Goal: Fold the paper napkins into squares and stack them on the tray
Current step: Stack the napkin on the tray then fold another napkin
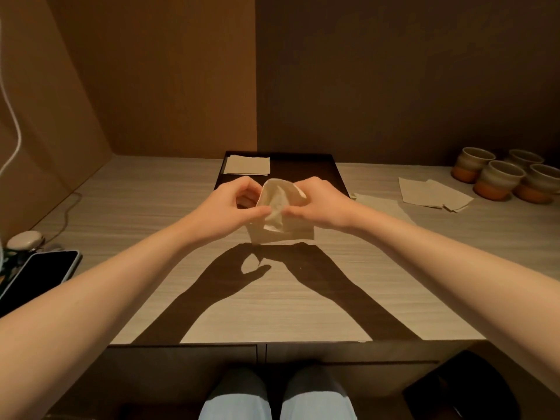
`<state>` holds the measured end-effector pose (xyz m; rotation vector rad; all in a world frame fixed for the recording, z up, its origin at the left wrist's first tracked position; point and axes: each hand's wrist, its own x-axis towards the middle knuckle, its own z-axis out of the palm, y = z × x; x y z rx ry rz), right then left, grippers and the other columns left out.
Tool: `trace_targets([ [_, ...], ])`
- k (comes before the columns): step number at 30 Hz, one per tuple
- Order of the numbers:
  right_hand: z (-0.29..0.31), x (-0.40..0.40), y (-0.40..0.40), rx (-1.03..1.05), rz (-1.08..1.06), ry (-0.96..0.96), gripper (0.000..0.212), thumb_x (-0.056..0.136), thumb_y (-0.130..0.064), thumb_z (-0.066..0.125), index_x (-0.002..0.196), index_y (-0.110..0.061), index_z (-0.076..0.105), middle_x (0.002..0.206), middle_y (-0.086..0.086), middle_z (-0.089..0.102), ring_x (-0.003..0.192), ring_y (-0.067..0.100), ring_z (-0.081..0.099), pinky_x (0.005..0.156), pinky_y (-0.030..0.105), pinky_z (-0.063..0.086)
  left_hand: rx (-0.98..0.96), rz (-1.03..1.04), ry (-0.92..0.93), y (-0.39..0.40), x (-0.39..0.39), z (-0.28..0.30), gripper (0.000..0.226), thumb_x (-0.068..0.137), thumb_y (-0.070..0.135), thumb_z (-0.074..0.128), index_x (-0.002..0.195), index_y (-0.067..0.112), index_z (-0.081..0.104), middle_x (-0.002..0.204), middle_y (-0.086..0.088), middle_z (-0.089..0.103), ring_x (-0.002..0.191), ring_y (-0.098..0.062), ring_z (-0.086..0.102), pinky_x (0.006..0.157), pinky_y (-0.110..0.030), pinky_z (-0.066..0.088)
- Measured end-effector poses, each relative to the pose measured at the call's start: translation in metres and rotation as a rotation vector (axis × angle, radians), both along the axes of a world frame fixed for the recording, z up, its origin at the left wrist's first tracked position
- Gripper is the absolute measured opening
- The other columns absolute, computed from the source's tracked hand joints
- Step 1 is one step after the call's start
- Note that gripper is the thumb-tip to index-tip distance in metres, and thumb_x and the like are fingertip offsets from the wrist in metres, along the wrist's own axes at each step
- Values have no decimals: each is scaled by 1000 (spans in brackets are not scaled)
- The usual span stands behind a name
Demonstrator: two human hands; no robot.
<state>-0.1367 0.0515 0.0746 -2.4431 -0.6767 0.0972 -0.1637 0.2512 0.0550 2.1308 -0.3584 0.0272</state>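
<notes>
A paper napkin [280,207] is being pinched in mid-air between the left hand [233,207] and right hand [321,206], above the table [151,213]. Just beyond them, one folded napkin [248,165] is being kept on the dark tray [328,171].

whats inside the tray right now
A folded napkin lies flat in the far left corner of the tray; the hands and the napkin they hold cover the tray's near part.
</notes>
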Motion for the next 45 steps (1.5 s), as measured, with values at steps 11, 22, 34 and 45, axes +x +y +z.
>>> trace_targets([
  [11,-50,-38,-25,-53,207,-280,41,81,8,69,112,-17,72,119,-1,69,125,14,54,105,34,44,496,-67,-656,14,-32,-54,18,74,10,75,89,16,67,104,-1,60,97,-20,56,79,-37,48],
  [22,-127,-81,-54,-201,267,-245,56,80,2,72,131,-17,61,142,3,53,136,20,44,111,37,38,726,-193,-462,26,-82,-113,45,75,19,75,119,22,66,127,1,63,121,-17,56,108,-42,35],
  [34,-123,-91,-65,-68,313,-165,36,88,-10,63,123,-20,67,126,-4,66,127,7,52,107,28,43,635,-255,-393,23,-94,-103,23,81,26,65,104,23,65,124,5,61,115,-10,55,93,-24,47],
  [45,-113,-85,-45,246,-178,98,39,92,-35,62,64,-8,65,59,9,60,55,14,53,56,28,42,113,177,-8,4,-83,-97,11,92,28,59,82,22,58,72,8,63,65,-5,57,59,-23,44],
])
